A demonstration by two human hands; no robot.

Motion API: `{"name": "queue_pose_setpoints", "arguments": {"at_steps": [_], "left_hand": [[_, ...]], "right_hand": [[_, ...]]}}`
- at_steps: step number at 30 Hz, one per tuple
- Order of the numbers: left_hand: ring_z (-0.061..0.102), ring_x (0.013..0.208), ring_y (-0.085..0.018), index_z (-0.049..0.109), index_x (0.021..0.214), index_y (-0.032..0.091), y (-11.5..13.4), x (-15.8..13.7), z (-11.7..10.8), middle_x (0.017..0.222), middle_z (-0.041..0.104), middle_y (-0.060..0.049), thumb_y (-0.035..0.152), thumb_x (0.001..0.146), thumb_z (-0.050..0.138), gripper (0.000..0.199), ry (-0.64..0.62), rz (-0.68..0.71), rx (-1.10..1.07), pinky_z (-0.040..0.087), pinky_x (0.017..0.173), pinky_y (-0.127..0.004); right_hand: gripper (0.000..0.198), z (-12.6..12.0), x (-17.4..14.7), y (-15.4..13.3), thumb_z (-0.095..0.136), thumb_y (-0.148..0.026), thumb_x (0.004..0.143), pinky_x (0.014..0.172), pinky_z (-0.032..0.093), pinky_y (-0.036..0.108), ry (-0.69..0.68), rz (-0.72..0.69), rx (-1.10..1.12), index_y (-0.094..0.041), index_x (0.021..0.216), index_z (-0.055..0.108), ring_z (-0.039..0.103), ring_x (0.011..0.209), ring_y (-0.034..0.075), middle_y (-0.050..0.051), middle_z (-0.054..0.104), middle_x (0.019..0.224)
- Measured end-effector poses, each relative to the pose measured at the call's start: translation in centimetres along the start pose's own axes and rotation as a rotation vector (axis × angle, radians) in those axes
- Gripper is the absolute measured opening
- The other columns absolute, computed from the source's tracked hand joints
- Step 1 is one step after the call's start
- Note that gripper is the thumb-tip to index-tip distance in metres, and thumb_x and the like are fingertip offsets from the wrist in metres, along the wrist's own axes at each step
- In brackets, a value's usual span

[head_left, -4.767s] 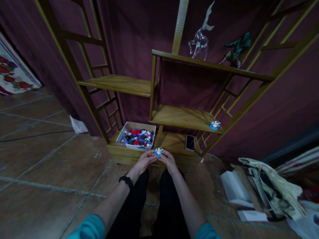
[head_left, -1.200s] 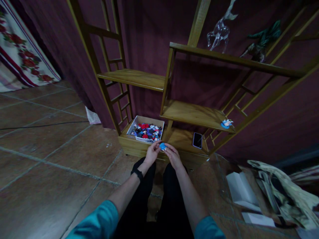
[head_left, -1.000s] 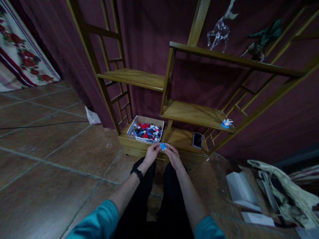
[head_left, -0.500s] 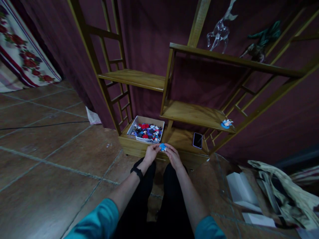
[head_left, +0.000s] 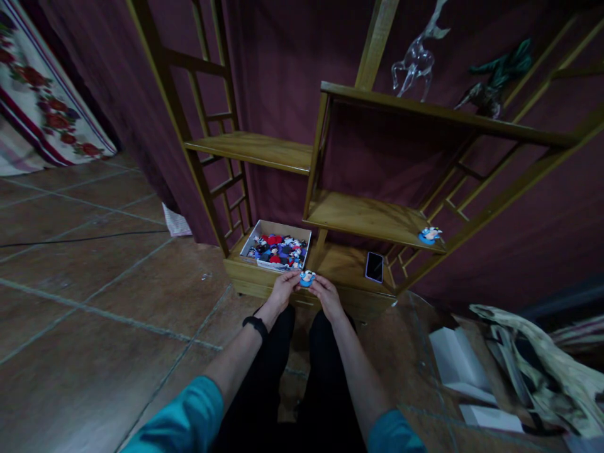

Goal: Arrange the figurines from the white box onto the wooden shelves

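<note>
Between my two hands is a small figurine (head_left: 307, 279) with a blue base and a white and dark upper part. My left hand (head_left: 285, 288) pinches its left side, and my right hand (head_left: 326, 294) has its fingers on the right side. Just beyond my left hand, a white cardboard box (head_left: 252, 257) full of small red, white, black and purple figures rests on the lower shelf (head_left: 337, 267). A similar blue-based figurine (head_left: 429, 235) stands at the right end of the middle shelf (head_left: 368, 217).
A phone (head_left: 374, 267) lies on the lower shelf at the right. The top shelf (head_left: 438, 116) bears a clear glass deer (head_left: 415, 63) and a green-and-brown sculpture (head_left: 495, 78). White boxes (head_left: 460, 362) and a pale cloth bag (head_left: 542, 365) lie on the floor at the right.
The figurine in my hands has turned: mostly its blue part showed before, and now its white and dark upper part faces up. My left hand has shifted slightly left.
</note>
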State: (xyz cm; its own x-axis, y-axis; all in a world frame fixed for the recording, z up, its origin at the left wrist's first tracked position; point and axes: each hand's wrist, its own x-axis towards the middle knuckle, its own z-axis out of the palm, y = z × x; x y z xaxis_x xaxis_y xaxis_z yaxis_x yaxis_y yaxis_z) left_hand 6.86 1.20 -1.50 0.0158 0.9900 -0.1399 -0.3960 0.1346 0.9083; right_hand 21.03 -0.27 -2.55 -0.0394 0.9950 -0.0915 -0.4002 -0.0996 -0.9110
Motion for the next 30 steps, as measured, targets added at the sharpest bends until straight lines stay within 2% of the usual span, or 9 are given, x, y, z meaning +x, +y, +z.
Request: {"name": "queue_pose_setpoints", "arguments": {"at_steps": [4, 9, 24, 30], "left_hand": [[0.057, 0.061, -0.010, 0.069, 0.080, 0.014, 0.10, -0.06, 0.06, 0.074, 0.067, -0.005, 0.028, 0.059, 0.074, 0.026, -0.063, -0.058, -0.050, 0.043, 0.055, -0.020], [0.059, 0.062, -0.010, 0.069, 0.082, 0.013, 0.16, -0.10, -0.09, 0.076, 0.067, -0.006, 0.025, 0.059, 0.075, 0.027, -0.097, -0.095, -0.066, 0.046, 0.059, -0.022], [0.056, 0.055, -0.009, 0.069, 0.071, 0.011, -0.23, -0.07, -0.07, 0.068, 0.066, -0.006, 0.023, 0.053, 0.078, 0.024, -0.031, -0.096, -0.057, 0.044, 0.054, -0.021], [0.057, 0.056, -0.009, 0.068, 0.075, 0.012, 0.33, -0.55, 0.24, 0.069, 0.067, -0.005, 0.018, 0.056, 0.076, 0.022, -0.056, -0.139, -0.118, 0.046, 0.058, -0.022]], "right_hand": [[0.032, -0.14, 0.35, 0.40, 0.069, -0.038, 0.063, 0.075, 0.051, 0.031, 0.061, -0.026, -0.031, -0.020, 0.089, 0.066, 0.062, 0.077, 0.015, 0.003, 0.068, 0.094], [0.031, -0.24, 0.43, 0.29, 0.067, -0.038, 0.065, 0.072, 0.051, 0.029, 0.050, -0.050, -0.060, -0.021, 0.091, 0.066, 0.061, 0.075, 0.014, 0.002, 0.067, 0.093], [0.031, -0.44, 0.72, 0.56, 0.064, -0.041, 0.066, 0.069, 0.051, 0.028, 0.035, -0.079, -0.215, -0.020, 0.088, 0.067, 0.061, 0.081, 0.018, 0.003, 0.068, 0.092], [0.036, -0.31, 0.44, 0.37, 0.065, -0.042, 0.066, 0.071, 0.051, 0.030, 0.049, -0.048, -0.176, -0.020, 0.094, 0.066, 0.062, 0.083, 0.018, 0.003, 0.067, 0.095]]}}
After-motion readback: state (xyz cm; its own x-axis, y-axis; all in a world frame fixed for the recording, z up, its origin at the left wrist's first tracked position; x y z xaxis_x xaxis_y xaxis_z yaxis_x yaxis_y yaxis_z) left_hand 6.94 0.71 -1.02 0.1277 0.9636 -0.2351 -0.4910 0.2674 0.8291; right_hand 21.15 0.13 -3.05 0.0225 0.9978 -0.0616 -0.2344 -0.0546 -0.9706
